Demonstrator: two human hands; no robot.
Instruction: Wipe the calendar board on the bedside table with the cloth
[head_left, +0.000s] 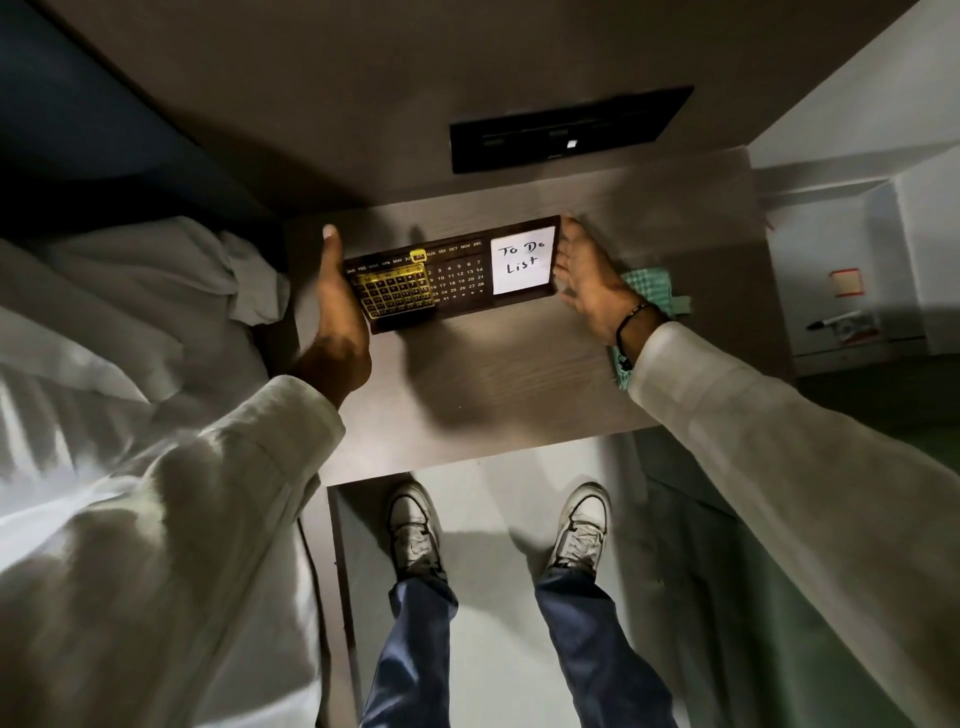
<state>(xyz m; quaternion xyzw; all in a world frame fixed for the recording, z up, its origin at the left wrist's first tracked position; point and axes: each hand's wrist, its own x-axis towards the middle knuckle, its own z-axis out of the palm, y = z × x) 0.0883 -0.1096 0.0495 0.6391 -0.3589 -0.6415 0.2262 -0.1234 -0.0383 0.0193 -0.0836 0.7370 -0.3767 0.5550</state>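
Head view looks down on the calendar board (457, 278), a dark brown slab lying flat near the back of the wooden worktop (498, 384), its long side running left to right. Month names run along its upper edge, a grid of dates fills the middle, and a gold sliding frame (397, 291) sits over the left part of the grid. A white note (523, 260) reading "To Do List" occupies the right end. The left hand (337, 306) is flat and open, fingers straight, its palm edge pressed against the board's left end. The right hand (589, 275) is open too, fingers spread, touching the board's right end; neither hand closes around anything. The cloth (655, 291), green checked, lies on the worktop under and beside the right wrist, which wears a dark bracelet (631, 322). White bedding (135, 301) lies left of the worktop.
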